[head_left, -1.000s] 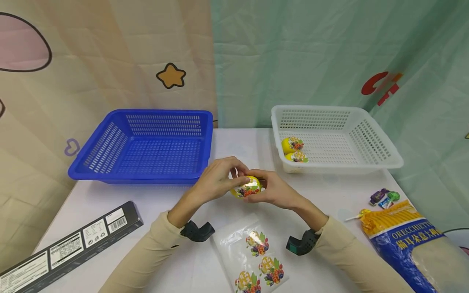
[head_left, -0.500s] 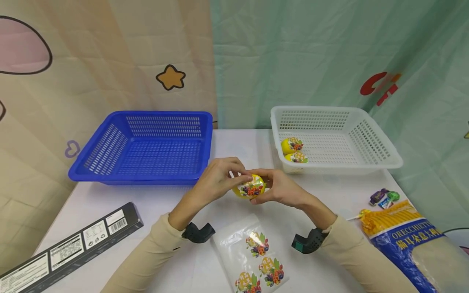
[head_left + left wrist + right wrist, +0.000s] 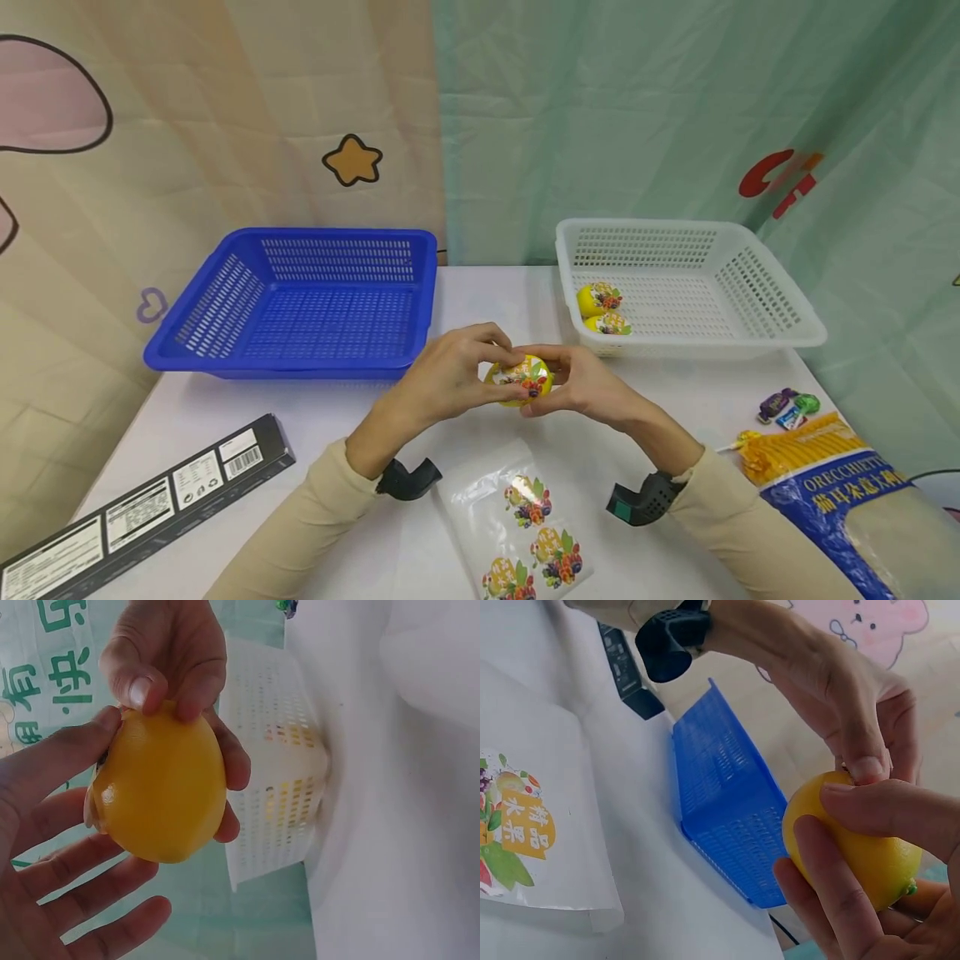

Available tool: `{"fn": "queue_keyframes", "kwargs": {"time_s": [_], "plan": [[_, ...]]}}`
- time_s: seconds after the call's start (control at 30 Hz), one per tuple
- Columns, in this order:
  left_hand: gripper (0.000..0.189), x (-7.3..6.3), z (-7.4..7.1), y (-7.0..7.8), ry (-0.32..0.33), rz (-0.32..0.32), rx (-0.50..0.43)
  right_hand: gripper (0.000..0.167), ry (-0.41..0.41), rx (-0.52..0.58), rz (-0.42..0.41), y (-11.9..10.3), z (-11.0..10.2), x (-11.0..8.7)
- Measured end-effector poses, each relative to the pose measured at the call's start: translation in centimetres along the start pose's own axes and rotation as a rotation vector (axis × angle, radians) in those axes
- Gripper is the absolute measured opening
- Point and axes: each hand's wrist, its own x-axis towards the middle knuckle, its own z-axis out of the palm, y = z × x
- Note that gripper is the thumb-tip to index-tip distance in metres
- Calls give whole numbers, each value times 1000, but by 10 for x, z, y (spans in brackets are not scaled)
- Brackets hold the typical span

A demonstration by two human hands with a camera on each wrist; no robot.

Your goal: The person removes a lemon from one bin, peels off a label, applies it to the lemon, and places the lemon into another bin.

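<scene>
A yellow lemon (image 3: pixel 161 787) is held above the table between both hands, a shiny fruit-print sticker (image 3: pixel 532 372) on its upper face. My right hand (image 3: pixel 588 385) grips the lemon from the right, thumb in front and fingers behind. From the other side, my left hand (image 3: pixel 446 375) spans the sticker, with its thumb at the near edge and index finger at the far edge. Its other fingers spread loosely in the left wrist view. Below the hands lies a clear-backed sheet (image 3: pixel 480 500) with more fruit stickers. The lemon's greenish end (image 3: pixel 909 886) shows in the right wrist view.
A blue basket (image 3: pixel 337 365) stands back left. In the white basket (image 3: pixel 750 340), back right, lie two stickered lemons (image 3: pixel 592 302). A long black box (image 3: pixel 191 483) lies at left; a pasta bag (image 3: pixel 847 483), wrapped candies (image 3: pixel 791 408) and a lollipop (image 3: pixel 746 437) lie at right.
Both hands and the lemon have shifted slightly right. The left thumb has moved from the sticker's upper part down to its near edge.
</scene>
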Motion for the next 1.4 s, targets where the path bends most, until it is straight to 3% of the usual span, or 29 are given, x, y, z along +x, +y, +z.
{"fn": "queue_keyframes", "kwargs": {"time_s": [0.17,0.33,0.43,0.77,0.93,1.07,1.17,1.4], "plan": [[41,0,7,-3,36,21,-32,70,5,27,-2,0,-3,-2],[47,-1,14,-7,71,14,-263,73,18,44,-19,-2,-8,-4],[50,-1,18,-8,89,-4,-347,75,30,36,-15,-4,-10,-5],[53,-1,22,-3,134,36,-268,80,-47,-15,-61,-4,-16,-8],[52,2,23,-6,160,51,-272,76,-54,-89,-86,1,-42,-16],[52,1,24,-8,177,38,-291,64,78,-187,-81,6,-85,-33],[52,1,26,-10,165,22,-301,56,251,-272,-19,7,-121,-50],[49,2,27,-15,171,-9,-316,68,621,-417,159,33,-222,-110]]}}
